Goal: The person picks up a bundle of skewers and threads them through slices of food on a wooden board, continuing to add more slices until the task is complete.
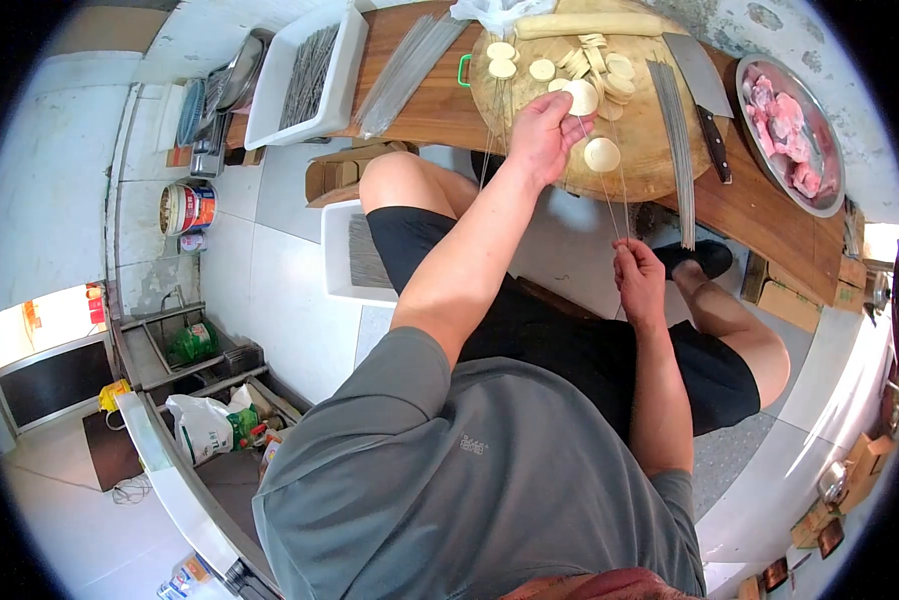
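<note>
My left hand [547, 138] pinches a pale round slice [580, 97] at the tips of thin metal skewers, over the round wooden chopping board [649, 178]. Lower on these skewers sits a second round slice [601, 154]. My right hand [638, 275] is closed on the lower ends of the skewers [619, 215]. More cut slices [617, 75] lie in a heap on the board, below a long pale roll [594, 25]. At the board's left, several round slices [501, 60] sit on skewers that hang over the edge.
A cleaver [697, 75] and a bundle of skewers [674, 150] lie at the board's right. Beyond is a metal bowl of raw meat [784, 125]. A white tub of skewers [304, 75] stands left, near loose skewers [409, 65]. Another white tub [339, 255] sits by my knee.
</note>
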`<state>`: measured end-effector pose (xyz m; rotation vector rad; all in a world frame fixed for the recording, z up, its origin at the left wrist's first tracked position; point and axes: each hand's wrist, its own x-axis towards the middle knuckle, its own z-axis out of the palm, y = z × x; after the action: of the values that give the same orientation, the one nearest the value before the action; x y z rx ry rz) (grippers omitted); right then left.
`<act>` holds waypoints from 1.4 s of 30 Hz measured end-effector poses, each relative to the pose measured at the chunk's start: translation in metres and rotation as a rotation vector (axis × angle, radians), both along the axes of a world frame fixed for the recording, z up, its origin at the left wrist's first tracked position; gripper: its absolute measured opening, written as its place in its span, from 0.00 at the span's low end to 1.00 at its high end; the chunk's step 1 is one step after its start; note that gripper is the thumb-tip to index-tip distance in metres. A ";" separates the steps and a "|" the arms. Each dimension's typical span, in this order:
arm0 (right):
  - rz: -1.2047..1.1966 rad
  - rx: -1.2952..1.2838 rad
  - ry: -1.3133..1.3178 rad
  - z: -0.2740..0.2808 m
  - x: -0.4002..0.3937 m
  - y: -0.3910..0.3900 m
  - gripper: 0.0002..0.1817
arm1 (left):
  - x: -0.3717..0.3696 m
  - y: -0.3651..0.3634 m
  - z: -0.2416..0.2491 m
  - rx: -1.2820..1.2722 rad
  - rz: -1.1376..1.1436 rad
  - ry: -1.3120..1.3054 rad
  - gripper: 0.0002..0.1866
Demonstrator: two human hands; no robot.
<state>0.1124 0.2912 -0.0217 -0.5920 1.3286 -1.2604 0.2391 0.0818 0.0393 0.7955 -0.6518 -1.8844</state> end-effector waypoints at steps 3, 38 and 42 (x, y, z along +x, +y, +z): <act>0.000 0.011 -0.014 0.001 0.000 0.001 0.08 | 0.000 0.002 0.002 -0.004 0.006 -0.027 0.12; -0.002 -0.006 0.025 0.004 0.000 0.000 0.09 | -0.008 0.018 0.011 -0.073 -0.022 -0.123 0.12; -0.002 -0.015 0.042 0.004 0.000 0.000 0.09 | -0.008 0.020 0.005 -0.093 -0.044 -0.165 0.12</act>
<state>0.1124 0.2913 -0.0174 -0.6307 1.3559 -1.2665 0.2312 0.1020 0.0439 0.8888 -0.8600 -1.8258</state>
